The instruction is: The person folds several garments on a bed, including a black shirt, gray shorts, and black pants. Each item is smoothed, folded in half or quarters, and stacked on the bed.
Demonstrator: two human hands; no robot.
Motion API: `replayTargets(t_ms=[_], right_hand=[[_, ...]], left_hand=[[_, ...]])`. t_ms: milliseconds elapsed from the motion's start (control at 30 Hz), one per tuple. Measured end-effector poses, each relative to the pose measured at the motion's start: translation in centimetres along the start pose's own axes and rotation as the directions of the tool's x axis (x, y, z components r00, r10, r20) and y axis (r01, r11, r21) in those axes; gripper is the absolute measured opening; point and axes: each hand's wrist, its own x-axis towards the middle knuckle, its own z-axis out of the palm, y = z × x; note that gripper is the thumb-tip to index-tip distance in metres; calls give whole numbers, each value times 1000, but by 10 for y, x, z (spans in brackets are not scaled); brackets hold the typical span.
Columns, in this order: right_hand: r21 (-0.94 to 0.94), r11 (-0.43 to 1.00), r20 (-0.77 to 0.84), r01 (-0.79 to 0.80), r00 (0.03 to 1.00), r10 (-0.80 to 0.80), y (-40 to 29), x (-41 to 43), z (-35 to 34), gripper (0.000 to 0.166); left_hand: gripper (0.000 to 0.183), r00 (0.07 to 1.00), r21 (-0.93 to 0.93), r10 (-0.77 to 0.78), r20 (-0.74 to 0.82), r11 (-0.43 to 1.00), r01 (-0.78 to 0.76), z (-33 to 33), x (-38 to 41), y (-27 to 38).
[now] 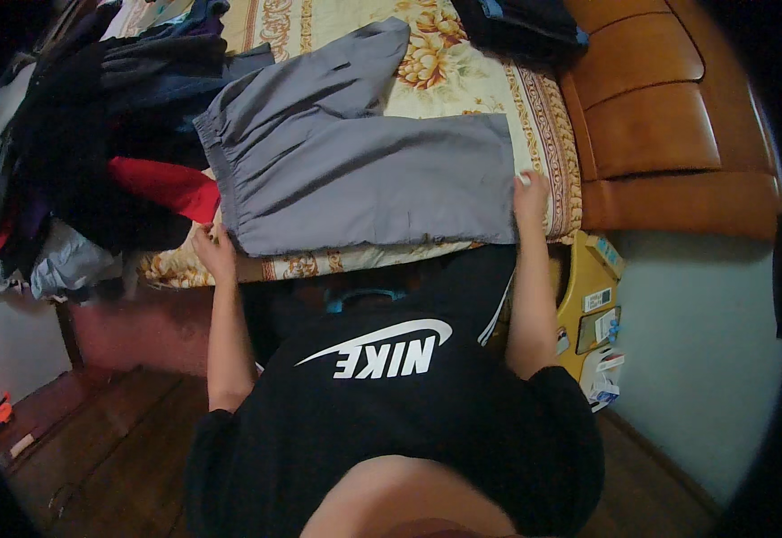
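Observation:
Grey trousers (371, 178) with a gathered elastic waistband lie spread on a bed, waistband to the left and both legs pointing right. One leg runs straight along the near side; the other angles away towards the far side. At the near corner of the waistband, my left hand (216, 255) has its fingers curled on the fabric edge. My right hand (531, 200) pinches the hem of the near leg, by the right side of the bed. Creases run across the cloth near the waistband.
The flowered bedspread (451, 97) lies under the trousers. Piled dark clothes (81, 148) with a red garment (166, 188) are at the left. Folded dark clothes (522, 30) lie at the far right, beside a brown padded headboard (653, 128). A yellow shelf unit (576, 286) holds small boxes.

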Motion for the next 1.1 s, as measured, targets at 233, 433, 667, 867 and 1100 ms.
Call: replayTargets(t_ms=[233,433,667,867,1100], right_hand=[[-319,930,200,180,972,-120,-66,98,70,27],[-433,894,167,114,985,-45,-54,115,77,24],[-112,961,-2,251,967,-253,-117,68,86,19],[35,913,563,406,747,-354,-182,77,106,19],[-75,897,90,435,899,-428,-202,67,141,13]], left_hand=[[49,964,261,-238,116,944,202,40,54,36],[42,944,316,-250,214,933,175,43,47,35],[45,950,300,-280,142,926,228,43,43,35],[48,989,137,-125,73,984,114,51,73,51],[41,979,123,-201,-40,971,205,61,71,50]])
